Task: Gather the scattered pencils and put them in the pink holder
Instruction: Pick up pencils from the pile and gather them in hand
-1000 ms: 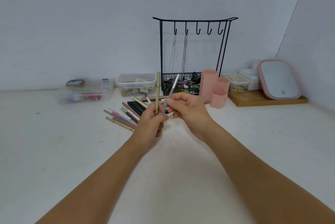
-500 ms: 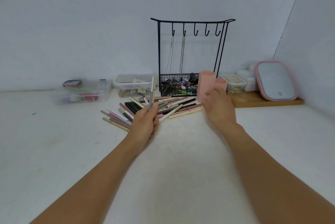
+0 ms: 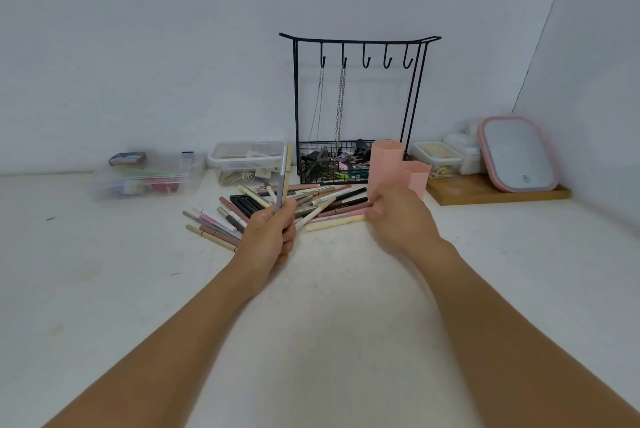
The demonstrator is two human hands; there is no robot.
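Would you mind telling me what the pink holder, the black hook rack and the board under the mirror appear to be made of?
Pink holder: likely matte plastic, given its smooth, uniformly coloured moulded walls.
Black hook rack: thin wire, probably painted metal, with a mesh basket.
Board: seemingly wood, brown with a flat, dull face.

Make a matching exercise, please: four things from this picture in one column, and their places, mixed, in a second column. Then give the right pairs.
Things:
1. two pencils
2. pink holder
3. chains
4. pink-framed mirror

Places:
A. hanging from hooks of the black rack
B. on the wooden board, at the far right
C. upright in the left hand
D. on the table, just behind the right hand

Pairs: 1-C, 2-D, 3-A, 4-B
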